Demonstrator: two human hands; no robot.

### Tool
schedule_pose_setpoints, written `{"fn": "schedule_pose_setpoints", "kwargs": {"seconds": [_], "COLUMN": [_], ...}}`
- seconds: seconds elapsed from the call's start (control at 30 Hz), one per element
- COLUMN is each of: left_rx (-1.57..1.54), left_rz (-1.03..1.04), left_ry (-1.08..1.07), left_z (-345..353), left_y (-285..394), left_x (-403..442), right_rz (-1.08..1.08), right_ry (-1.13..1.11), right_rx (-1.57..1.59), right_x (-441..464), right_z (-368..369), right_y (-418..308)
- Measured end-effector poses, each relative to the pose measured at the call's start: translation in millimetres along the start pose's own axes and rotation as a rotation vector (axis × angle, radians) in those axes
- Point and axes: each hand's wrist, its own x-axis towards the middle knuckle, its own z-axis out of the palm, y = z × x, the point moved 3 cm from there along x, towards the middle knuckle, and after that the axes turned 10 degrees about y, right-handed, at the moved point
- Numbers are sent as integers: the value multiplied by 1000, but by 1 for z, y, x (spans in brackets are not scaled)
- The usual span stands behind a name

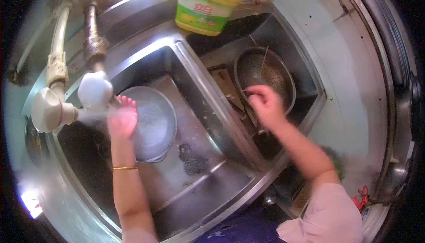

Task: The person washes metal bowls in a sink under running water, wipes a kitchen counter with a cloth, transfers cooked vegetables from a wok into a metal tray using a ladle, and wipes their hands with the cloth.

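My left hand (122, 120) is open, fingers stretched out, beside the white tap knob (95, 89) and over the left edge of a round metal basin (152, 123). A blurred spray of water from the tap spout reaches this hand. The basin sits in the left sink compartment and looks wet inside. In the right compartment a metal colander (276, 72) leans with a thin stick across it. My right hand (267, 109), somewhat blurred, is closed with bent fingers at the colander's near left rim, and seems to grip it.
A yellow detergent jug (209, 6) stands at the sink's back edge. A metal divider (217, 97) separates the compartments. A dark scouring pad (194, 159) lies in the left one. Another white valve (48, 110) sticks out at the left. A red plastic bag (361, 198) is at the lower right.
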Motion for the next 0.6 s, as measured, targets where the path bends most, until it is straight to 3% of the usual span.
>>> {"fn": "schedule_pose_setpoints", "kwargs": {"seconds": [0.03, 0.07, 0.1, 0.17, 0.23, 0.3, 0.4, 0.5, 0.57, 0.6], "left_rx": [3, 15, 26, 55, 61, 82, 155, 231, 296, 303], "left_rz": [-13, 17, 17, 14, 62, 132, 154, 135, 69, 34], "left_ry": [68, 61, 49, 32, 79, 138, 321, 358, 437, 461], "left_z": [-2, 13, 19, 27, 29, 43, 37, 49, 58, 67], "left_y": [-4, -8, -11, -8, -3, -1, -9, -31, -63, -91], "left_x": [3, -5, -7, -16, -25, -49, -81, -125, -152, -161], "right_rz": [102, 512, 777, 977, 1203, 1151, 1118, 879, 1185, 1118], "right_ry": [67, 215, 380, 417, 242, 88, 49, -360, -180, -153], "right_rx": [-108, 5, 278, 339, 747, 1011, 951, 886, 863, 802], "right_x": [11, 4, -5, -31, -58, -51, -32, -34, -71, -88], "right_z": [-36, -67, -85, -90, -62, -34, -19, -81, -124, -144], "right_y": [46, 65, 90, 109, 143, 94, 142, 112, 90, 66]}}
